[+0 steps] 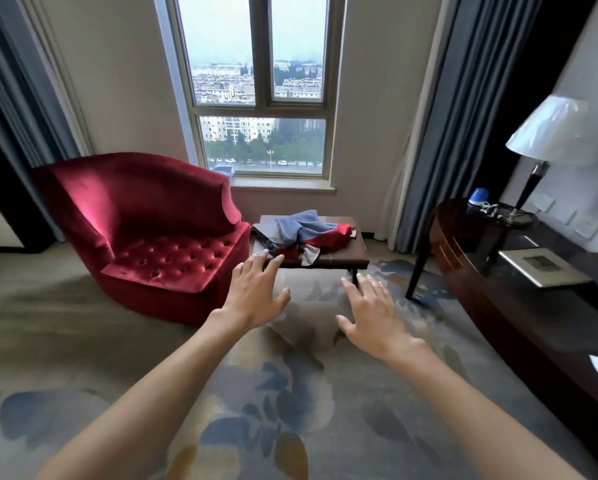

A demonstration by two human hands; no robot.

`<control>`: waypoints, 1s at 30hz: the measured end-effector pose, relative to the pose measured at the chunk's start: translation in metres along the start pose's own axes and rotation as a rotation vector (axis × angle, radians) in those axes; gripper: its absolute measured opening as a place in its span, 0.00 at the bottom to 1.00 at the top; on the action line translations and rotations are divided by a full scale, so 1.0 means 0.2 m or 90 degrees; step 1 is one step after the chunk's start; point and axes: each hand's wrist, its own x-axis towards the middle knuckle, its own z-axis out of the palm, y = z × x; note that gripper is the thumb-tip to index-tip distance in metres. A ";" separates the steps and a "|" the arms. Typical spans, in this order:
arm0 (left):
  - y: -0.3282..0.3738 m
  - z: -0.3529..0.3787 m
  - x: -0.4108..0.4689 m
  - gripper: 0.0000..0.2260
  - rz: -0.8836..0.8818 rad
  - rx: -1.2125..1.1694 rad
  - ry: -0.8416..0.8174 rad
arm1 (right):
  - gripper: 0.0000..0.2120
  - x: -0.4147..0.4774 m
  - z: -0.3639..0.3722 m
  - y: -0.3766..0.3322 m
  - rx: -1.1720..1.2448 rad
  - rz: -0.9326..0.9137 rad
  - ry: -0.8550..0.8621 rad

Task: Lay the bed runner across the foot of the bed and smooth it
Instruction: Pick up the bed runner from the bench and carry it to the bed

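A crumpled bed runner [304,233] in blue, red and grey lies in a heap on a low brown bench [339,256] below the window. Both my arms are stretched out toward it. My left hand [256,292] is spread with straight fingers, its fingertips in front of the bench's near left edge; I cannot tell if they touch it. My right hand [370,313] hovers over the carpet, fingers spread, short of the bench. Neither hand holds anything. No bed is in view.
A red tufted armchair [152,237] stands left of the bench. A dark wooden desk [519,289] runs along the right wall with a white-shaded lamp [550,133], a blue object and a pad. Grey-blue curtains [436,133] flank the window. Patterned carpet [290,393] covers the floor.
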 end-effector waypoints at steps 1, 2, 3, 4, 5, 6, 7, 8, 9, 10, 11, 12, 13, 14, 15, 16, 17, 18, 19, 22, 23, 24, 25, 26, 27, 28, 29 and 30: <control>0.01 0.03 0.11 0.31 0.000 0.002 -0.004 | 0.35 0.10 0.01 0.05 0.003 0.003 0.005; 0.01 0.11 0.36 0.31 -0.007 0.002 -0.002 | 0.35 0.33 0.05 0.18 0.020 0.002 0.003; 0.02 0.16 0.55 0.31 -0.018 0.004 -0.004 | 0.35 0.51 0.07 0.28 0.026 0.001 -0.003; 0.01 0.16 0.60 0.32 -0.021 0.006 -0.009 | 0.35 0.56 0.06 0.30 0.028 0.000 -0.011; 0.00 0.17 0.66 0.32 -0.020 0.014 -0.006 | 0.35 0.62 0.07 0.31 0.026 -0.001 -0.007; -0.01 0.18 0.69 0.32 -0.015 0.018 -0.003 | 0.35 0.63 0.08 0.32 0.025 -0.008 -0.009; -0.01 0.20 0.73 0.32 -0.013 0.018 -0.001 | 0.35 0.67 0.09 0.34 0.025 -0.014 -0.003; -0.01 0.22 0.80 0.32 -0.010 0.018 0.003 | 0.35 0.74 0.10 0.38 0.033 -0.020 0.006; -0.01 0.26 0.90 0.32 -0.018 0.016 0.007 | 0.35 0.86 0.11 0.43 0.034 -0.024 0.009; -0.03 0.29 1.00 0.32 -0.022 0.017 0.008 | 0.35 0.97 0.13 0.47 0.034 -0.033 0.005; -0.04 0.32 1.08 0.32 -0.026 0.020 0.003 | 0.35 1.07 0.15 0.51 0.028 -0.039 -0.002; -0.06 0.34 1.16 0.32 -0.029 0.020 -0.002 | 0.35 1.16 0.17 0.54 0.031 -0.045 -0.008; -0.08 0.38 1.24 0.32 -0.034 0.022 -0.004 | 0.35 1.24 0.19 0.56 0.038 -0.050 -0.010; -0.10 0.41 1.31 0.32 -0.041 0.024 -0.009 | 0.35 1.31 0.22 0.58 0.042 -0.054 -0.017; -0.12 0.45 1.38 0.32 -0.046 0.025 -0.012 | 0.35 1.38 0.25 0.61 0.049 -0.054 -0.023; -0.15 0.50 1.45 0.32 -0.051 0.024 -0.014 | 0.35 1.46 0.29 0.64 0.054 -0.054 -0.028; -0.18 0.54 1.52 0.32 -0.056 0.025 -0.016 | 0.35 1.54 0.32 0.67 0.054 -0.055 -0.034; -0.20 0.59 1.59 0.32 -0.061 0.025 -0.018 | 0.35 1.62 0.36 0.70 0.053 -0.057 -0.040; -0.23 0.64 1.67 0.32 -0.065 0.023 -0.019 | 0.35 1.70 0.39 0.73 0.057 -0.062 -0.041; -0.32 0.78 1.92 0.32 -0.077 0.026 -0.021 | 0.35 1.97 0.50 0.81 0.048 -0.070 -0.049; -0.36 0.82 2.02 0.33 -0.081 0.027 -0.021 | 0.35 2.07 0.53 0.84 0.044 -0.071 -0.048; -0.39 0.86 2.12 0.33 -0.083 0.026 -0.021 | 0.35 2.18 0.56 0.87 0.043 -0.072 -0.050; -0.42 0.90 2.23 0.32 -0.086 0.024 -0.020 | 0.35 2.28 0.59 0.89 0.045 -0.070 -0.052; -0.45 0.94 2.33 0.32 -0.086 0.021 -0.020 | 0.35 2.38 0.62 0.92 0.045 -0.071 -0.056; -0.47 0.98 2.44 0.32 -0.087 0.018 -0.022 | 0.35 2.48 0.64 0.94 0.045 -0.072 -0.058; -0.50 1.02 2.54 0.32 -0.087 0.016 -0.025 | 0.35 2.58 0.66 0.97 0.046 -0.075 -0.060; -0.52 1.06 2.63 0.32 -0.085 0.018 -0.029 | 0.34 2.67 0.69 1.00 0.046 -0.078 -0.059; -0.55 1.09 2.72 0.32 -0.079 0.023 -0.033 | 0.34 2.77 0.71 1.02 0.044 -0.078 -0.058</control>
